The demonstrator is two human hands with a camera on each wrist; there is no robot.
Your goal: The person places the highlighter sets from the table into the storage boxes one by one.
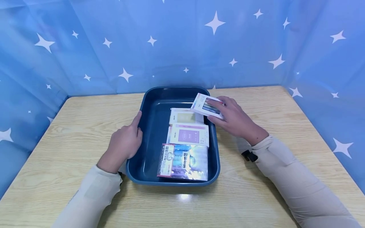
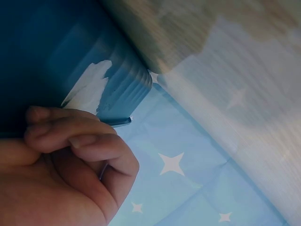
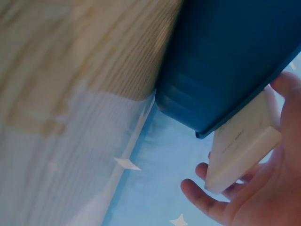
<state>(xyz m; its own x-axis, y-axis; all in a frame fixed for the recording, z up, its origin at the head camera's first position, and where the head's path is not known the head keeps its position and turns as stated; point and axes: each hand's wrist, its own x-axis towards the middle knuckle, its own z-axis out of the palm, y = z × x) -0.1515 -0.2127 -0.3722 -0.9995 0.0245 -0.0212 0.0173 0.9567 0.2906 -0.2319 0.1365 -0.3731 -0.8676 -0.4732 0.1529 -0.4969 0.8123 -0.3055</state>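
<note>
A deep blue plastic tray (image 1: 151,148) stands on the table, and my left hand (image 1: 125,139) holds its left rim. In the left wrist view the fingers (image 2: 101,146) curl beside the tray's outer wall. My right hand (image 1: 235,117) grips a small white box (image 1: 198,103) with a window showing dark, coloured sticks, tilted over the tray's right rim. The right wrist view shows the box's plain underside and edge between thumb and fingers. Inside the tray lie a white box with a yellowish panel (image 1: 182,117), a white box with a purple panel (image 1: 188,135) and a shiny holographic pack (image 1: 183,162).
The light wood table (image 1: 82,136) extends on both sides of the tray and in front of it. A blue curtain (image 1: 176,47) with white stars hangs behind the table and along its sides. The tray's back end lies near the table's far edge.
</note>
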